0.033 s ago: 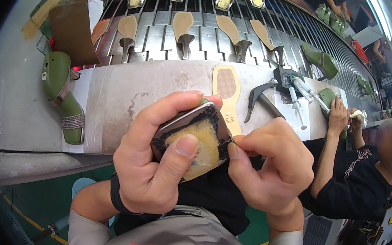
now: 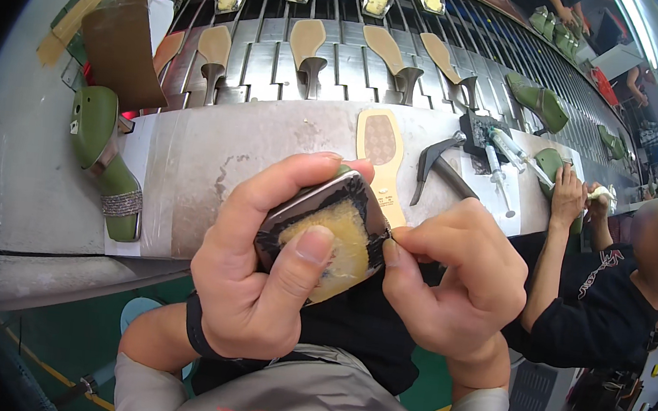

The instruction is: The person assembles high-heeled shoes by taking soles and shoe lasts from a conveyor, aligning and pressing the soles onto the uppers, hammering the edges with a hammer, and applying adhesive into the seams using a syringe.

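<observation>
My left hand (image 2: 257, 278) grips a shoe upper on a last (image 2: 347, 260), its underside turned up. That underside has a yellowish patch ringed by black material, and my left thumb presses on the patch. A bit of green shows at its far end. My right hand (image 2: 457, 279) is closed, thumb and forefinger pinching the shoe's right edge; whatever lies between the fingertips is too small to make out. Just beyond my hands, a tan insole (image 2: 381, 143) lies on the bench, partly covered by them. A black-handled hammer (image 2: 437, 165) rests to its right.
A green sandal (image 2: 102, 149) stands at the left of the bench (image 2: 216, 137). Heeled soles (image 2: 308, 43) and lasted shoes line the slatted conveyor (image 2: 259, 30) beyond. Syringes (image 2: 501, 171) lie by a dark block at right. A co-worker (image 2: 593, 289) sits close on the right, handling a green shoe.
</observation>
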The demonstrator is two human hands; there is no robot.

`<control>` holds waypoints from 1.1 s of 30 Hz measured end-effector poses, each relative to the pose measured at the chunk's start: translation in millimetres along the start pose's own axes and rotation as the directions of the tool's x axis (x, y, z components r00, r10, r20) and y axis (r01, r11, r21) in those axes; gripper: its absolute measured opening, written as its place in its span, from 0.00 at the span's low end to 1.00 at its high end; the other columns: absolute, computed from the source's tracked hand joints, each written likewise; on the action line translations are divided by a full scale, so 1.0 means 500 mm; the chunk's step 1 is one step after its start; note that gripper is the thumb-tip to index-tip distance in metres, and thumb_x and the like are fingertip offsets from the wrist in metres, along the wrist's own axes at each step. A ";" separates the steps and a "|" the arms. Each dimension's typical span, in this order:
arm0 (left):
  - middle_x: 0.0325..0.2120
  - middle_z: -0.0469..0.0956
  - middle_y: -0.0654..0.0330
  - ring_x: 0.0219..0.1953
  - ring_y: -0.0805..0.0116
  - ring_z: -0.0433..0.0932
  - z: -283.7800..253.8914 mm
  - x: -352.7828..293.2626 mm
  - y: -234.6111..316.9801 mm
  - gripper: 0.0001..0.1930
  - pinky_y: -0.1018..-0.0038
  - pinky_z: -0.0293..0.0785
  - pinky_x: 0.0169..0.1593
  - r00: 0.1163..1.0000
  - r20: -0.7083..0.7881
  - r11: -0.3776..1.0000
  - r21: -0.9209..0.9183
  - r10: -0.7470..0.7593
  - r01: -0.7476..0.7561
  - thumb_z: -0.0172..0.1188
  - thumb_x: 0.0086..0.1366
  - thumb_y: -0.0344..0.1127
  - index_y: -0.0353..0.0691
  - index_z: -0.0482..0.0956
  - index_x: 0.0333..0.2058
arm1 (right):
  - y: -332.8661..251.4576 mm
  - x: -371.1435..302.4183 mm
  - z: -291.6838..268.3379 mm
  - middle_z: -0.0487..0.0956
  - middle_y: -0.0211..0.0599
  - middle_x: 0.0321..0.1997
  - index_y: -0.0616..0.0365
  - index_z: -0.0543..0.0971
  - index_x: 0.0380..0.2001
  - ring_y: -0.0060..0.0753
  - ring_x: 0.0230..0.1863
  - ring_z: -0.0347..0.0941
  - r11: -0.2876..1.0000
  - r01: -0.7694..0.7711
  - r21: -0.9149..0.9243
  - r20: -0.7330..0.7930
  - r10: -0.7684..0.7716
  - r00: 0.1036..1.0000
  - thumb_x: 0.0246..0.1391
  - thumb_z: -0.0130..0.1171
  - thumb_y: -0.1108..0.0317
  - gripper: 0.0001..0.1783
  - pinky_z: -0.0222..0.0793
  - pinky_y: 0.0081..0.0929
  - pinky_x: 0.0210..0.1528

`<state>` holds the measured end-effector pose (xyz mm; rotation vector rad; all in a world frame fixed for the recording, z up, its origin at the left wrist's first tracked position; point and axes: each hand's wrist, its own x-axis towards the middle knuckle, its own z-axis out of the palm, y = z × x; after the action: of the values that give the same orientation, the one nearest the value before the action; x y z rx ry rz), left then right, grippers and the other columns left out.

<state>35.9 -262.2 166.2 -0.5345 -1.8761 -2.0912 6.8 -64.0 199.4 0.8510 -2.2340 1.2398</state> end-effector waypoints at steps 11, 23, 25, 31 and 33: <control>0.59 0.76 0.35 0.60 0.55 0.79 0.019 0.007 -0.004 0.23 0.63 0.75 0.63 0.997 -0.075 0.998 0.061 0.019 -0.015 0.49 0.78 0.31 0.26 0.61 0.67 | -0.038 -0.017 0.012 0.79 0.42 0.28 0.73 0.84 0.43 0.35 0.21 0.71 0.856 0.287 -0.429 0.176 -0.233 0.956 0.43 0.69 0.84 0.19 0.67 0.28 0.24; 0.58 0.76 0.33 0.63 0.45 0.78 -0.062 0.090 -0.021 0.22 0.55 0.77 0.65 0.978 -0.064 0.919 -0.358 -0.200 0.165 0.48 0.77 0.29 0.28 0.64 0.66 | -0.100 -0.080 -0.053 0.81 0.34 0.31 0.53 0.83 0.41 0.30 0.24 0.76 0.877 0.027 0.479 -0.006 -0.028 1.000 0.54 0.68 0.77 0.11 0.69 0.26 0.25; 0.58 0.76 0.33 0.63 0.43 0.78 -0.075 0.102 -0.024 0.22 0.54 0.78 0.64 0.976 -0.072 0.908 -0.384 -0.208 0.165 0.48 0.77 0.31 0.28 0.64 0.66 | -0.126 -0.078 -0.066 0.81 0.32 0.33 0.50 0.82 0.47 0.29 0.24 0.76 0.763 0.079 0.641 -0.019 -0.088 0.996 0.57 0.67 0.76 0.15 0.67 0.25 0.26; 0.56 0.78 0.35 0.58 0.46 0.81 -0.115 0.099 -0.031 0.23 0.55 0.81 0.61 0.958 -0.144 0.933 -0.302 -0.247 0.195 0.50 0.78 0.34 0.29 0.65 0.66 | -0.129 -0.089 -0.069 0.82 0.32 0.38 0.47 0.79 0.58 0.27 0.26 0.78 0.504 0.174 0.846 -0.104 -0.165 0.981 0.61 0.68 0.70 0.22 0.67 0.24 0.28; 0.54 0.80 0.41 0.54 0.56 0.83 -0.123 0.100 -0.030 0.27 0.62 0.82 0.59 0.960 -0.156 0.961 -0.189 -0.234 0.204 0.60 0.74 0.39 0.30 0.67 0.65 | -0.087 -0.102 -0.088 0.82 0.31 0.36 0.48 0.79 0.52 0.28 0.25 0.76 0.552 0.200 0.810 -0.080 -0.233 0.969 0.60 0.66 0.73 0.17 0.68 0.25 0.27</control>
<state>-20.7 -319.4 170.1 -0.1722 -1.7339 -2.3706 76.8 -28.6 214.4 1.4242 -1.4025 2.1699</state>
